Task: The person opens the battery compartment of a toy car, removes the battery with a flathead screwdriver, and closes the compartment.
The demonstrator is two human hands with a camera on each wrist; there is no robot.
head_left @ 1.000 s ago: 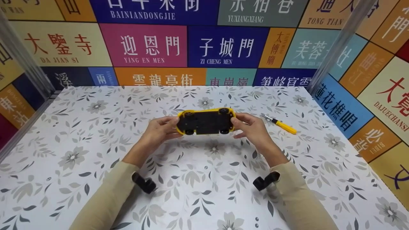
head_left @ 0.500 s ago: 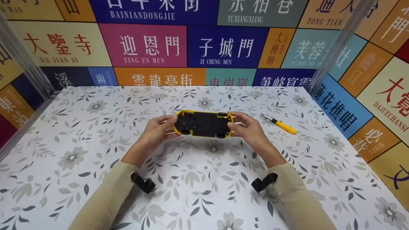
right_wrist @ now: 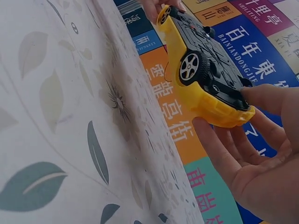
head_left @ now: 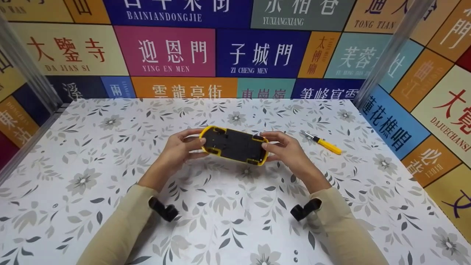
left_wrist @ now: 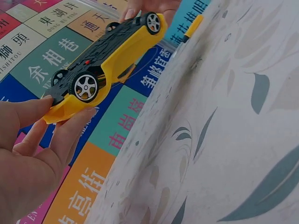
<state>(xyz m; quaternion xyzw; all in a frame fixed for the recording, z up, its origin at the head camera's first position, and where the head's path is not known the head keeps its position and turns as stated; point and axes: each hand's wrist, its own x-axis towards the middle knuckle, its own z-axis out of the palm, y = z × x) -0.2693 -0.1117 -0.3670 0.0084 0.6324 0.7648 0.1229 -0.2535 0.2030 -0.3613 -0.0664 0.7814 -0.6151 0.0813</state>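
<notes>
Between both hands is a yellow toy car [head_left: 237, 145], turned over so its black underside faces the head camera. Its left end is gripped by my left hand [head_left: 180, 149], thumb on the underside and fingers against the yellow body. My right hand [head_left: 287, 149] pinches the other end in the same way. In the left wrist view the toy car [left_wrist: 107, 60] shows black tyres with silver spoked wheels and is held above the table. The right wrist view shows the near end of the toy car [right_wrist: 205, 70] between thumb and fingers.
A screwdriver [head_left: 325, 144] with a yellow handle and metal shaft lies on the table to the right of my right hand. The table [head_left: 235, 221] has a white leaf-and-flower cover. Printed panels [head_left: 165, 53] stand behind it and along both sides.
The toy car has tipped so its underside faces the camera more fully. It has also turned, its right end now lower and nearer. Both hands keep hold of it.
</notes>
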